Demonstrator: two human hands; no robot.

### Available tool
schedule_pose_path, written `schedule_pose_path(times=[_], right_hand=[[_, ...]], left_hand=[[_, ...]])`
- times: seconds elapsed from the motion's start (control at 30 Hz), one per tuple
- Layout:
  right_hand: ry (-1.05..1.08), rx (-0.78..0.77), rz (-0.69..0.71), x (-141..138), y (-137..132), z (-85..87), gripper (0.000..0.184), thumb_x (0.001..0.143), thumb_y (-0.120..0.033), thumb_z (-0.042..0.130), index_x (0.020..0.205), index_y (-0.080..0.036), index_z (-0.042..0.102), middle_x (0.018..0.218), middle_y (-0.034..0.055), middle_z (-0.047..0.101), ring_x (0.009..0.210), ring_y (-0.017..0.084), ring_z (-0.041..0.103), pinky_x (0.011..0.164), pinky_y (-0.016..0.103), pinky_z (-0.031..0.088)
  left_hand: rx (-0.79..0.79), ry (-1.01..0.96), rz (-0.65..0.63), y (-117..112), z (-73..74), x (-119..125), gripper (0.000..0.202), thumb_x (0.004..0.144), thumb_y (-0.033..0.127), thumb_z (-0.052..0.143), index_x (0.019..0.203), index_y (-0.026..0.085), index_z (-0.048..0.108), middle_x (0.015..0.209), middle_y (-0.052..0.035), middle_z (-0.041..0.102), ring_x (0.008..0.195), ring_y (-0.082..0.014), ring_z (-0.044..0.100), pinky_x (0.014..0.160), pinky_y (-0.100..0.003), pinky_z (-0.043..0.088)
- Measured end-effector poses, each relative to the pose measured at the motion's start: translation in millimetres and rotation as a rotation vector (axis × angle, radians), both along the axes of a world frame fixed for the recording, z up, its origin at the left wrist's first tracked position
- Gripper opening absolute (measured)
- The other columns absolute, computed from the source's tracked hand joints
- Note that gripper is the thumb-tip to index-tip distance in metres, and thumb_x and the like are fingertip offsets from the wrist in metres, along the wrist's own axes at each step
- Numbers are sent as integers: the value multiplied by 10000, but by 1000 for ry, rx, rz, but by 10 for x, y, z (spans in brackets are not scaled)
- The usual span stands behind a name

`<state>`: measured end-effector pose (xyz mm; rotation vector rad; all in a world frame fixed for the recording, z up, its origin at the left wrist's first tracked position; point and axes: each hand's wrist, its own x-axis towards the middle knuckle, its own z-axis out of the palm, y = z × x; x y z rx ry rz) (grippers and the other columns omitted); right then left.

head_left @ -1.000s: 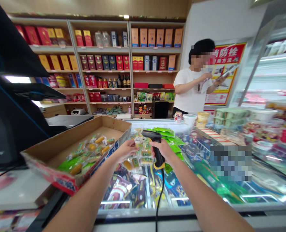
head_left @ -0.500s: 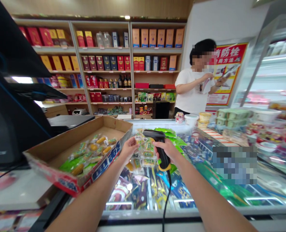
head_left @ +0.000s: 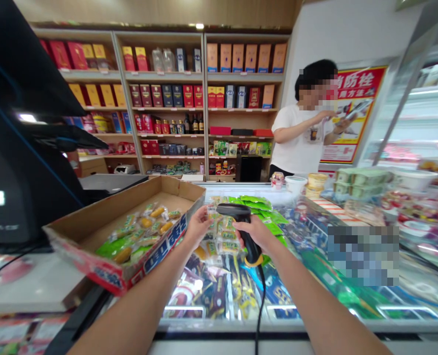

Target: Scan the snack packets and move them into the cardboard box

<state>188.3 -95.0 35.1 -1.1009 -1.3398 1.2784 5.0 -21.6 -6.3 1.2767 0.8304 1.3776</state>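
My left hand (head_left: 198, 227) pinches a bunch of small clear vacuum-packed snack packets (head_left: 219, 235) with yellow and green labels, and they hang just beyond its fingers. My right hand (head_left: 255, 232) is wrapped around the grip of a black handheld barcode scanner (head_left: 243, 228) with a yellow base. The scanner's head sits over the packets, close to them, and its black cord (head_left: 259, 301) drops towards the counter. To the left of my left hand stands an open cardboard box (head_left: 145, 195) holding similar loose packets.
A glass-topped freezer (head_left: 189, 309) full of packaged goods lies below my hands. A black monitor (head_left: 15, 172) stands at the left. A person in a white shirt (head_left: 300, 140) holds a phone beyond the freezer, before shelves of boxed liquor (head_left: 204, 79). A display fridge (head_left: 414, 118) stands right.
The whole scene has shifted slightly right in view as my head turned. My hands have dropped a little, keeping hold of the scanner and packets. The person in white has shifted their hands slightly.
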Motion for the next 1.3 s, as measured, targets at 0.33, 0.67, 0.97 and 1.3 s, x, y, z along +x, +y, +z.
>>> schedule_pose_path(times=[0.33, 0.67, 0.97, 1.3], right_hand=[[-41, -6, 1, -25, 21, -31, 211, 649, -309, 649, 521, -176, 547, 415, -2, 547, 333, 116, 487, 359, 248, 428], [68, -20, 18, -77, 38, -75, 201, 635, -339, 692, 655, -166, 592, 466, -22, 575, 360, 110, 500, 369, 241, 448], [127, -35, 145, -721, 124, 491, 138, 681, -256, 680, 655, -159, 585, 493, -3, 589, 389, 115, 515, 380, 236, 458], [150, -41, 125, -945, 171, 522, 142, 721, -234, 654, 629, -153, 582, 486, 2, 583, 379, 116, 513, 377, 244, 470]], left_hand=[[32, 91, 23, 48, -23, 20, 600, 503, 295, 775, 1078, 163, 665, 800, -10, 680, 661, -124, 587, 525, -193, 456], [251, 564, 207, -49, 160, -13, 332, 677, 114, 641, 998, 167, 701, 855, -25, 726, 774, -152, 643, 749, -248, 500], [336, 1396, 650, -519, 1529, -710, 246, 823, 164, 531, 1024, 135, 668, 1006, -128, 720, 974, -244, 661, 829, -270, 475], [326, 1615, 519, -531, 1525, -834, 290, 817, 84, 494, 1033, 88, 687, 1071, -182, 704, 1043, -280, 658, 898, -295, 478]])
